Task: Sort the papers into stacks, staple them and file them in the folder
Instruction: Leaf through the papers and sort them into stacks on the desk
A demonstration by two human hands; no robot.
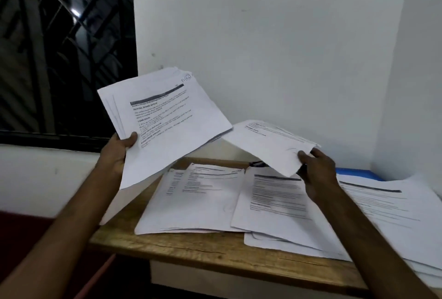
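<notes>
Two hands are up over the table (pixel 191 248) and both are busy. Left hand (pixel 119 153), out at nine o'clock from the middle of the view, grips a sheaf (pixel 165 121) of printed pages by its lower left corner. The thumb is pressed flat on the top page with fingers curled behind, and the bundle is lifted clear of the table and tilted so its far edge rises toward twelve o'clock. That top page carries a dark header bar and bold headings, and a few page edges fan out along its left side. Right hand (pixel 315 169), over at three o'clock, pinches some loose pages (pixel 270 143) at their near right corner, thumb on top, fingers underneath. Those pages hang in the air just right of the sheaf, their left edge close to the sheaf's right corner; touching or not, I cannot tell. Down on the wooden table, three piles lie face up. A left stack (pixel 191 203) sits at six o'clock below the sheaf, a middle stack (pixel 275 205) overlaps its right edge under the right hand, and a right stack (pixel 394 215) spreads toward four o'clock, partly behind the right forearm. Blue folder (pixel 356 173) peeks out at three o'clock, behind the right stack, against the wall (pixel 287 35). Small dark object (pixel 257 163) shows beneath the lifted pages, too hidden to name. Barred window (pixel 59 47) fills ten o'clock.
</notes>
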